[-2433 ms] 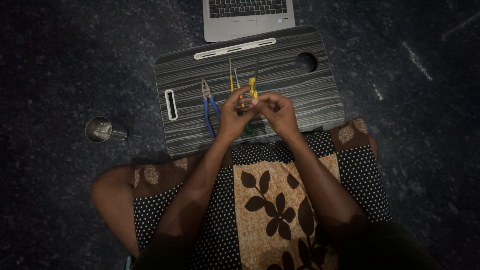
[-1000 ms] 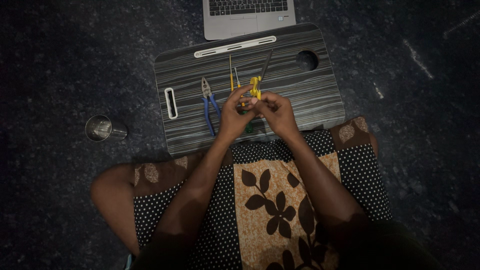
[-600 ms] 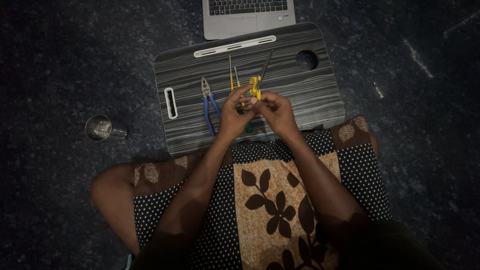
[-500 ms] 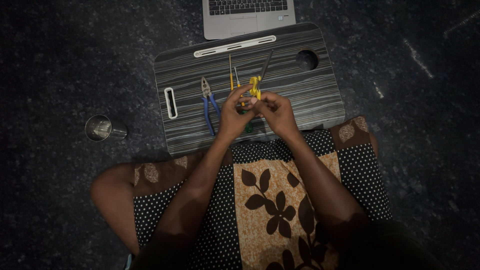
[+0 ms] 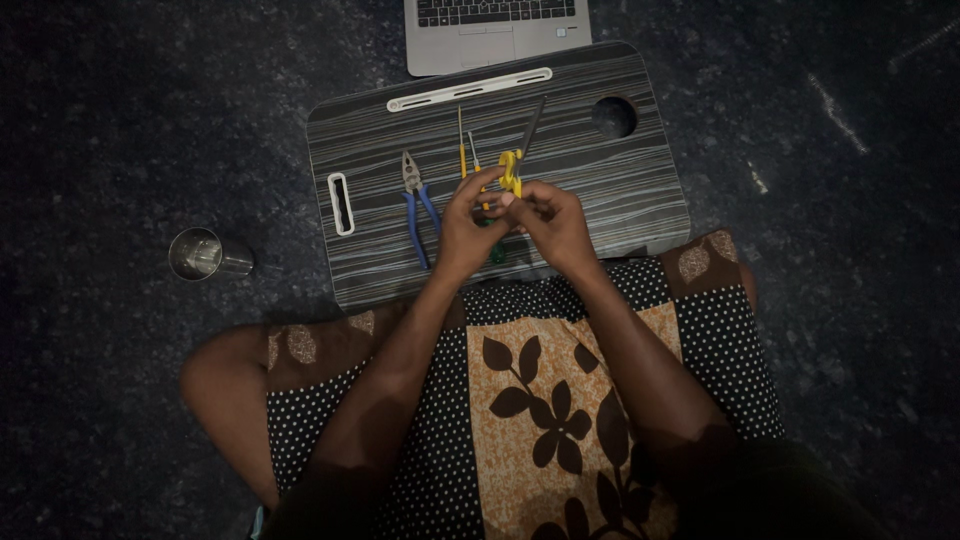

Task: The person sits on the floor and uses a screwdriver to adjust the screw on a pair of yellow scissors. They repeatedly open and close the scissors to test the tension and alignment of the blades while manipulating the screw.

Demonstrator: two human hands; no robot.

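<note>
Both grips pinch yellow-handled tool [image 5: 511,172]: left hand [image 5: 468,225] & right hand [image 5: 552,222], over lap desk [image 5: 620,190].

No package, label or sign shows anywhere. The nearest thing to a screen is the laptop [image 5: 497,33], lying on the dark floor just beyond the far edge of the striped lap desk [image 5: 620,190]. Only its lower half is in view: a silver-grey body, flat and rectangular, with a band of dark keys along the top of the picture and a plain palm rest nearest the lap desk. Its display lies outside the picture, so nothing can be told of it.
</note>
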